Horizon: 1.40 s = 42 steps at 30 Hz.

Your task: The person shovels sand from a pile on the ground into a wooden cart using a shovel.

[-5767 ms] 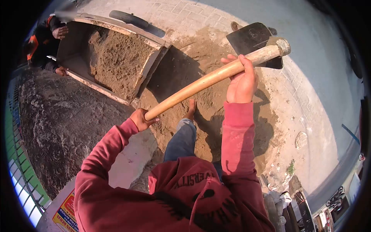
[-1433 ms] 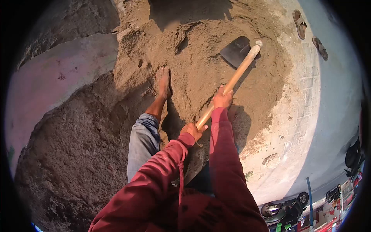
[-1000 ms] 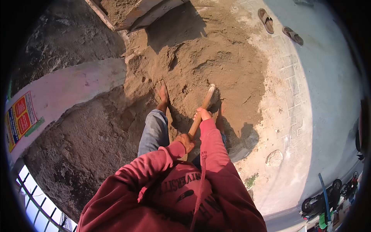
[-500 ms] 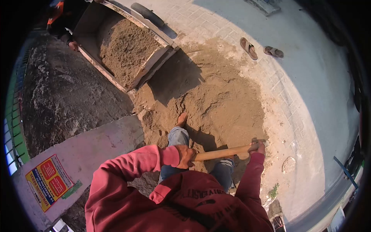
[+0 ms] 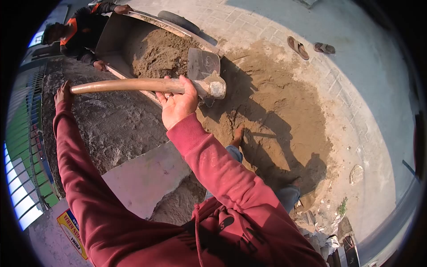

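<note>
A hoe with a long wooden handle (image 5: 124,85) is raised across the view, nearly level. Its metal blade (image 5: 202,62) hangs over the front of the cart's sand. My left hand (image 5: 63,94) is closed at the far end of the handle. Close to the hoe's head, my right hand (image 5: 180,103) grips the handle, palm partly showing and thumb over the wood. Beyond the blade, a heap of damp sand (image 5: 162,51) lies in the cart (image 5: 116,33). More sand (image 5: 293,102) covers the ground around my bare feet.
Another person (image 5: 82,31) holds the cart's far end with both hands on its rims. A cart wheel (image 5: 179,21) is on the far side. Sandals (image 5: 298,47) lie on the paving. A concrete slab (image 5: 144,178) and a printed sign (image 5: 71,233) are at lower left.
The hoe has swung from low right up to the left, over the cart. My right hand has slid toward its head, and my left hand is at the handle's end. The other person shows more.
</note>
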### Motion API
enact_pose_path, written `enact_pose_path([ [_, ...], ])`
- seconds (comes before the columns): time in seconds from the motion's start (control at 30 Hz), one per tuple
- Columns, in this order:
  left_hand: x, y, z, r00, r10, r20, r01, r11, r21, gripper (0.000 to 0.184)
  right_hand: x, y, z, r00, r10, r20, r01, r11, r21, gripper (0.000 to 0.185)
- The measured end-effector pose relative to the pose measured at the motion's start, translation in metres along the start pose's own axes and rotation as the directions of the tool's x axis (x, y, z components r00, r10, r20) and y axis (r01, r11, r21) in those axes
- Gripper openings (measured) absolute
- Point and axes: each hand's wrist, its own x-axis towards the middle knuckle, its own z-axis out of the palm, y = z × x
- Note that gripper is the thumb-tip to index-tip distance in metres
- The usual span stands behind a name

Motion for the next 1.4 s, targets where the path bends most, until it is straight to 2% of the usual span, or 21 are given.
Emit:
enact_pose_path([
  [0.1,-0.044,0.036,-0.007,0.991,0.046,0.127,-0.047,0.999,0.001,0.037,-0.041,-0.039,0.003,0.986,-0.081,0.144,0.109,0.975,-0.194,0.042],
  [0.17,-0.1,0.137,-0.03,0.92,0.298,0.253,-0.249,0.945,-0.21,0.028,-0.065,-0.109,-0.024,0.973,-0.201,0.117,0.228,0.922,-0.314,0.033],
  [0.2,-0.135,0.192,-0.03,0.839,0.502,0.212,-0.405,0.834,-0.374,0.031,-0.075,-0.152,-0.048,0.954,-0.279,0.112,0.301,0.888,-0.349,0.031],
  [0.27,-0.22,0.331,-0.048,0.633,0.616,0.469,-0.26,0.739,-0.621,0.05,-0.109,-0.25,-0.072,0.89,-0.45,0.07,0.437,0.8,-0.41,0.033],
  [0.37,-0.364,0.542,-0.077,0.458,0.833,0.31,-0.14,0.412,-0.901,0.061,-0.181,-0.408,-0.103,0.634,-0.765,0.116,0.675,0.474,-0.565,0.029],
  [0.4,-0.4,0.611,-0.113,0.455,0.843,0.287,-0.117,0.376,-0.919,0.062,-0.211,-0.455,-0.106,0.494,-0.849,0.186,0.75,0.308,-0.586,0.026],
  [0.43,-0.446,0.683,-0.12,0.524,0.85,0.061,-0.068,0.113,-0.991,0.059,-0.236,-0.507,-0.111,0.356,-0.884,0.302,0.804,0.125,-0.581,0.027],
  [0.5,-0.48,0.792,-0.224,0.504,0.863,0.038,-0.168,0.142,-0.975,0.056,-0.294,-0.586,-0.113,0.126,-0.921,0.368,0.744,-0.158,-0.649,0.029],
  [0.57,-0.501,0.884,-0.296,0.546,0.828,-0.126,-0.084,-0.096,-0.992,0.054,-0.315,-0.64,-0.156,-0.019,-0.935,0.355,0.583,-0.299,-0.755,0.032],
  [0.7,-0.543,0.995,-0.312,0.433,0.899,-0.058,-0.055,-0.038,-0.998,0.05,-0.273,-0.668,-0.315,-0.023,-0.999,0.038,0.507,-0.044,-0.861,0.034],
  [0.73,-0.562,1.01,-0.287,0.438,0.899,-0.032,-0.098,0.013,-0.995,0.05,-0.263,-0.667,-0.357,0.033,-0.999,-0.035,0.507,0.047,-0.861,0.033],
  [0.77,-0.588,1.006,-0.238,0.315,0.943,0.11,-0.045,0.13,-0.99,0.047,-0.249,-0.649,-0.403,0.111,-0.971,-0.21,0.512,0.237,-0.826,0.033],
  [0.8,-0.598,0.983,-0.219,0.09,0.858,0.506,0.041,0.504,-0.862,0.043,-0.232,-0.616,-0.452,0.134,-0.932,-0.337,0.452,0.36,-0.816,0.035],
  [0.83,-0.634,0.952,-0.164,0.024,0.872,0.49,0.005,0.49,-0.872,0.045,-0.215,-0.574,-0.514,0.166,-0.851,-0.498,0.38,0.521,-0.765,0.036],
  [0.9,-0.704,0.866,-0.093,-0.216,0.668,0.712,0.066,0.737,-0.672,0.056,-0.194,-0.448,-0.667,0.234,-0.71,-0.664,0.038,0.689,-0.724,0.038],
  [0.93,-0.725,0.824,-0.084,-0.331,0.524,0.785,0.096,0.846,-0.524,0.06,-0.183,-0.374,-0.784,0.265,-0.686,-0.678,-0.303,0.608,-0.734,0.038],
  [1.0,-0.762,0.772,-0.055,-0.189,0.499,0.846,0.129,0.866,-0.482,0.053,-0.191,-0.361,-0.73,0.327,-0.665,-0.672,-0.567,0.431,-0.702,0.032],
  [1.07,-0.706,0.804,-0.115,-0.259,0.437,0.861,0.278,0.888,-0.367,0.047,-0.184,-0.377,-0.717,0.466,-0.258,-0.846,-0.476,0.733,-0.486,0.038],
  [1.13,-0.669,0.827,-0.163,-0.334,0.393,0.857,0.435,0.871,-0.23,0.042,-0.191,-0.426,-0.65,0.4,-0.25,-0.882,-0.248,0.897,-0.367,0.026],
  [1.23,-0.638,0.828,-0.21,-0.294,0.628,0.721,0.447,0.757,-0.477,0.038,-0.226,-0.47,-0.611,0.641,-0.097,-0.762,-0.237,0.919,-0.316,0.018],
  [1.4,-0.554,0.751,-0.249,-0.179,0.767,0.616,0.175,0.641,-0.747,0.036,-0.237,-0.498,-0.493,0.708,-0.29,-0.645,-0.042,0.893,-0.448,0.021],
])
